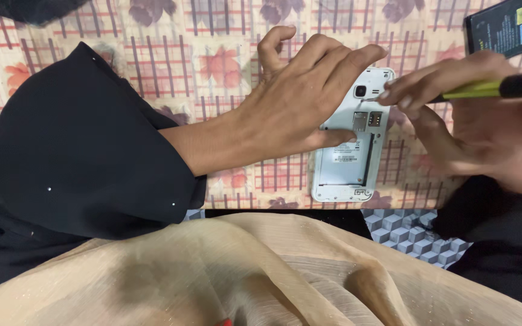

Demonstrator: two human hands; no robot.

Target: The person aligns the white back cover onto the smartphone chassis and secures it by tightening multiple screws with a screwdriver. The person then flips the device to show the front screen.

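The white phone lies face down on the patterned cloth, back cover off, its long axis running near to far. The camera end points to the far side, and the bottom edge sits nearest, just short of the cloth's near edge. Its open back is a shallow tray: the battery bay is bare, showing only a white label and a dark slot along its right side. Two small metal card slots sit just below the camera lens.

The left hand comes across from the left in a black sleeve. It is spread, not clenched, with the fingers arched over the phone's far end and the thumb pressed flat on the phone's left edge, pinning it down.

The right hand comes in from the right, closed around a screwdriver with a yellow-green shaft and black handle. The tool lies almost level, its tip pointing left at the camera area under the left fingertips. The tip itself is hidden.

A dark flat battery rests at the far right, well apart from the phone. Beige fabric drapes across the near side.
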